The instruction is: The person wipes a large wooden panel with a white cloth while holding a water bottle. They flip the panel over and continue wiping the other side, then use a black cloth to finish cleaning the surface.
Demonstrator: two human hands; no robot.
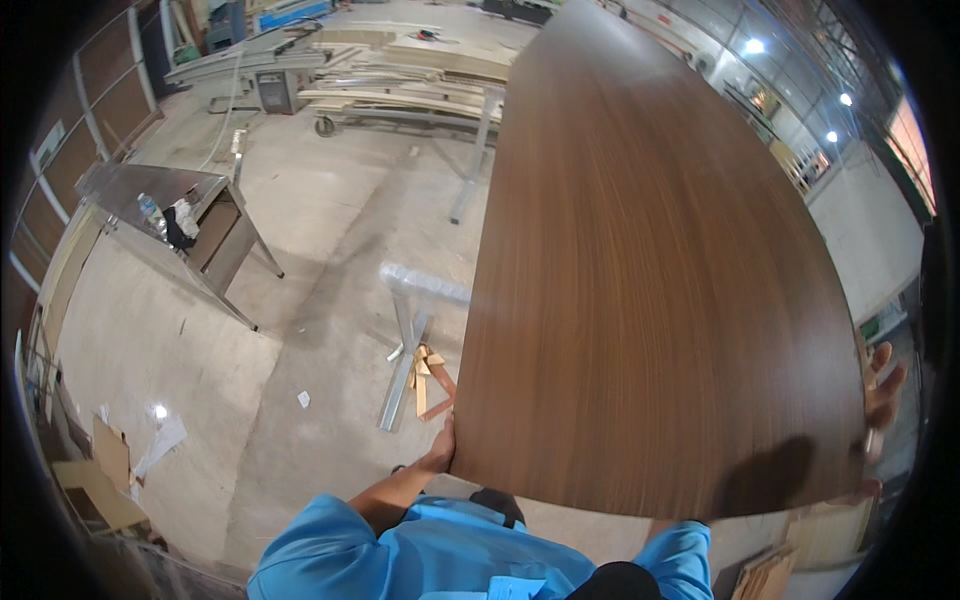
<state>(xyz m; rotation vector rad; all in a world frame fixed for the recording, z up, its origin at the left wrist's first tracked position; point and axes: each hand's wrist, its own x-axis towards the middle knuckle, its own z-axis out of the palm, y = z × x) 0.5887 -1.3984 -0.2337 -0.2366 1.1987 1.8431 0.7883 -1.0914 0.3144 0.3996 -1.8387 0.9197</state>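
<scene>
A large brown wood-grain panel [650, 270] fills the centre and right, stretching away from my body. My left hand [440, 448] is closed round its left edge near the close corner, its fingers partly hidden beneath. At the right edge, fingers of my right hand [880, 395] show beyond the board, gripping that side. The panel hides my right forearm and most of that hand. Under the left side, a support stand [425, 283] wrapped in clear plastic reaches below the board. A dark shadow falls on the near right part of the panel.
Metal bars [402, 375] and wood offcuts [425, 375] lie on the floor near the stand. A metal table [150, 190] holding a bottle stands left. Stacked boards [410, 80] lie farther back. Cardboard [95, 490] sits lower left; more boards [765, 575] lean lower right.
</scene>
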